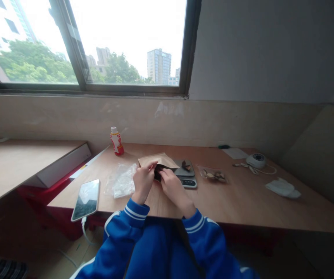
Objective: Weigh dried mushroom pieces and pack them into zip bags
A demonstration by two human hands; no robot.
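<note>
A brown paper bag (157, 158) with a dark inside lies at the middle of the table, its mouth towards me. My left hand (143, 181) is closed, pinching the left part of the bag's mouth. My right hand (173, 187) is closed too, its bent fingers gripping the bag at the dark opening; the fingertips are partly hidden. Just right of the bag, and partly under it, is a grey digital kitchen scale (189, 183). A few dark brown pieces (186, 166) rest on its plate.
Crumpled clear plastic bags (123, 181) lie left of my hands, near a phone (86, 199) on a cable. Behind stands a red-and-white bottle (116, 143). To the right are a clear bag of brown slices (213, 175), a white dome camera (255, 161) and a white crumpled packet (282, 188).
</note>
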